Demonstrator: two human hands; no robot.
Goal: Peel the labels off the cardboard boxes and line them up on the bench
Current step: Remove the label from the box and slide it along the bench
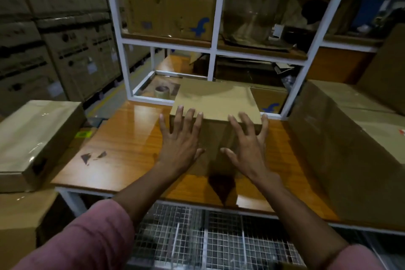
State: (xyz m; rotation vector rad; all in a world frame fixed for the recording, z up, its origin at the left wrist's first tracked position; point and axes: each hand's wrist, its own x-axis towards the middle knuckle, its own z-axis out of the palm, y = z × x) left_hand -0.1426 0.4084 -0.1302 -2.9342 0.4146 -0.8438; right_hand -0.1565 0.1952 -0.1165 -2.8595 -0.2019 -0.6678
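Note:
A plain brown cardboard box stands in the middle of the glossy wooden bench, its top bare with no label showing. My left hand is spread open against the box's near left corner, fingertips over the top edge. My right hand is spread open against the near right side, fingertips at the top edge. Neither hand holds anything. Small dark scraps lie on the bench to the left.
A long taped box sits at the left and a large box fills the bench's right end. A white shelf frame behind holds more boxes, with a tape roll beneath it. Wire mesh lies below the bench's front edge.

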